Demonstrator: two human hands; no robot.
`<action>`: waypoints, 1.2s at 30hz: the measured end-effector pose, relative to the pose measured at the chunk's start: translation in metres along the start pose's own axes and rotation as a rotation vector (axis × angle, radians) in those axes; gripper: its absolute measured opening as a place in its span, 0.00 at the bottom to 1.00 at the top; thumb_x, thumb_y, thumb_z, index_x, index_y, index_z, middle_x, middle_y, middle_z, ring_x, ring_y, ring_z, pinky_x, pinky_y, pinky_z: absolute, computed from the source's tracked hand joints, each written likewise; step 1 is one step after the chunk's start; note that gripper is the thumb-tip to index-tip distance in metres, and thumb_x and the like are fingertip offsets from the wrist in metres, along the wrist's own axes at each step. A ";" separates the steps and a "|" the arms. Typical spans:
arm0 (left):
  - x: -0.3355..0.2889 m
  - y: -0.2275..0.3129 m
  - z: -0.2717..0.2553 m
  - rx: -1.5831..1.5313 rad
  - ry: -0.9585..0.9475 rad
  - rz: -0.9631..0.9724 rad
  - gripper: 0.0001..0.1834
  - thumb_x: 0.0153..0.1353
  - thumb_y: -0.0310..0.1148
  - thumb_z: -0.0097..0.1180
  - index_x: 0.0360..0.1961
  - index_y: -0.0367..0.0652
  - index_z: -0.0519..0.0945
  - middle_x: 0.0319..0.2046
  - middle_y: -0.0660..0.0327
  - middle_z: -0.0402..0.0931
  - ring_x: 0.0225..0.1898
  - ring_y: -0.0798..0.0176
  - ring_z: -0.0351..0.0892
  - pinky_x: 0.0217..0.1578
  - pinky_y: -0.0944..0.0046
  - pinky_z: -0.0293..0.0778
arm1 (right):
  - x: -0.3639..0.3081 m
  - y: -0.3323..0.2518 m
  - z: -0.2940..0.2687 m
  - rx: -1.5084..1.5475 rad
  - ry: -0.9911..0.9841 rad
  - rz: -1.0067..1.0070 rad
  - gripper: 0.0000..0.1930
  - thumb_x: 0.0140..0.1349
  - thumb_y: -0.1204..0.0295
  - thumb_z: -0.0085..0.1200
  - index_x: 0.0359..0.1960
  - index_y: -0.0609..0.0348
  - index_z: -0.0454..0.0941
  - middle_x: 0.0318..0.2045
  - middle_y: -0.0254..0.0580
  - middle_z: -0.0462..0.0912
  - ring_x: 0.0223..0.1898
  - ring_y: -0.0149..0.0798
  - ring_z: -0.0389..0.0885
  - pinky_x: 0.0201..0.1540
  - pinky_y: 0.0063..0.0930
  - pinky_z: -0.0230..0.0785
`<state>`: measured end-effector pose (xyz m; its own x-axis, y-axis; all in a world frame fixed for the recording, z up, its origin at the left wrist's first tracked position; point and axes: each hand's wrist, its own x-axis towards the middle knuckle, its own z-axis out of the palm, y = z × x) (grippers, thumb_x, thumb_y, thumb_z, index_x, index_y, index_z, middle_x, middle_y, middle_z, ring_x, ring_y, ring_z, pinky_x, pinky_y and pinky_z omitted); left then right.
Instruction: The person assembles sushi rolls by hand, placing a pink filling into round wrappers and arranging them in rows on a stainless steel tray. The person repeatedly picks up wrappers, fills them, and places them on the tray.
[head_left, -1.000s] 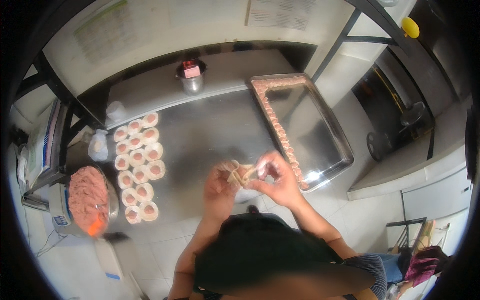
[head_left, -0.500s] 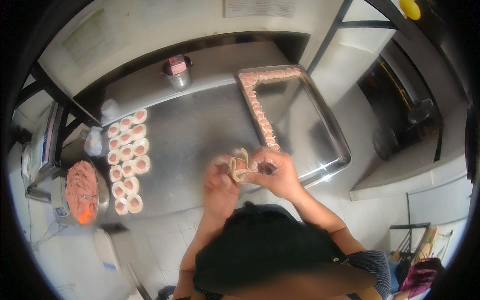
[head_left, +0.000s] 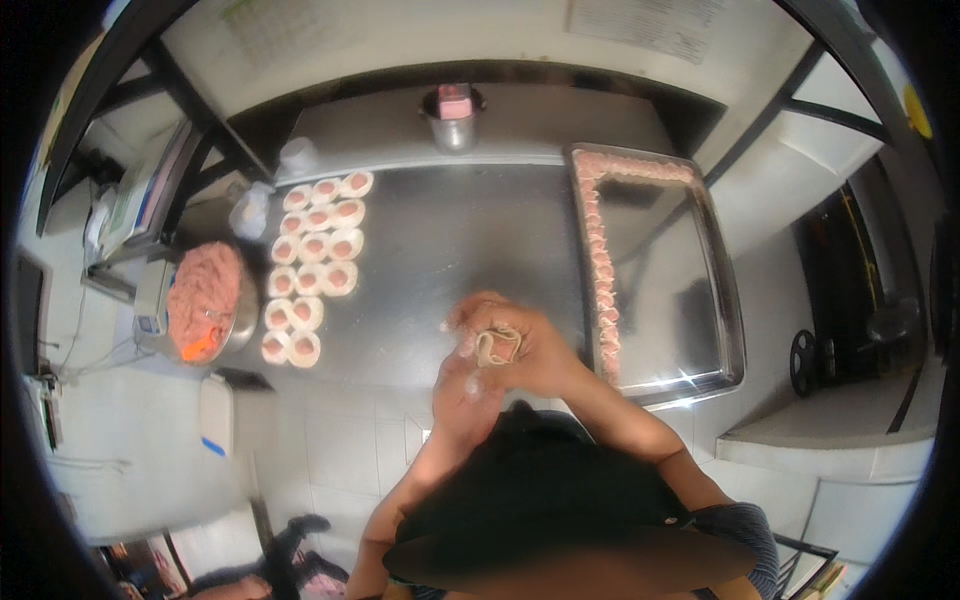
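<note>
Close in front of my body, both hands come together around one dumpling (head_left: 499, 348), a pale wrapper with wavy edges gathered around pink meat filling. My right hand (head_left: 545, 358) curls about its far and right sides. My left hand (head_left: 466, 400) presses against it from the near left, fingers bent. To the left, rows of round wrappers (head_left: 314, 246) lie flat on the steel table (head_left: 450, 240), each with a dab of pink filling. On the right is a metal tray (head_left: 670, 270), with finished dumplings (head_left: 602, 270) lined along its far and left edges.
A steel bowl (head_left: 245, 325) of pink meat filling (head_left: 205, 290), with an orange-ended utensil, sits at the far left beside a scale (head_left: 152, 300). A plastic bag (head_left: 250, 210) and a white cup (head_left: 298, 156) stand behind. A metal pot (head_left: 453, 132) holds a pink box at the back.
My right hand has wrapped around the dumpling, and its wrapper is gathered more tightly. Both hands are closer together. The view has turned, so the table and tray appear shifted to the right.
</note>
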<state>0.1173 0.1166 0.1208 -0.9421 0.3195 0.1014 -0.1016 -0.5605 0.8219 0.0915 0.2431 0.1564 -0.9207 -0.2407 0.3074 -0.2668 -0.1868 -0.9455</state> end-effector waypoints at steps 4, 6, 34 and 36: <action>-0.004 0.005 -0.017 -0.453 0.048 -0.069 0.22 0.67 0.30 0.46 0.60 0.31 0.66 0.56 0.54 0.70 0.58 0.60 0.69 0.58 0.61 0.66 | 0.014 0.011 0.017 -0.149 0.056 -0.027 0.17 0.43 0.75 0.69 0.34 0.59 0.74 0.43 0.40 0.78 0.48 0.42 0.73 0.51 0.35 0.64; -0.007 0.006 -0.027 -0.221 0.064 -0.015 0.24 0.66 0.28 0.46 0.62 0.30 0.64 0.57 0.54 0.69 0.59 0.61 0.68 0.58 0.61 0.66 | 0.022 0.015 0.024 -0.149 0.034 -0.039 0.17 0.42 0.75 0.69 0.33 0.59 0.74 0.43 0.40 0.77 0.48 0.42 0.73 0.50 0.34 0.64; 0.010 0.080 -0.181 -0.180 -0.051 -0.187 0.21 0.71 0.39 0.47 0.58 0.36 0.70 0.53 0.57 0.73 0.54 0.64 0.72 0.56 0.61 0.65 | 0.098 0.010 0.107 -0.601 -0.181 0.088 0.25 0.47 0.70 0.67 0.50 0.55 0.76 0.46 0.42 0.75 0.49 0.41 0.75 0.45 0.31 0.70; 0.014 0.082 -0.192 -0.150 -0.121 -0.199 0.23 0.71 0.42 0.46 0.59 0.36 0.69 0.56 0.55 0.72 0.56 0.60 0.72 0.58 0.57 0.66 | 0.102 0.005 0.107 -0.644 -0.275 0.131 0.22 0.48 0.71 0.66 0.48 0.55 0.78 0.44 0.42 0.76 0.48 0.42 0.77 0.42 0.33 0.72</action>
<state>0.0348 -0.0714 0.0823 -0.8548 0.5186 0.0197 -0.3357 -0.5813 0.7412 0.0266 0.1158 0.1944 -0.8739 -0.4704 0.1226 -0.3527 0.4399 -0.8259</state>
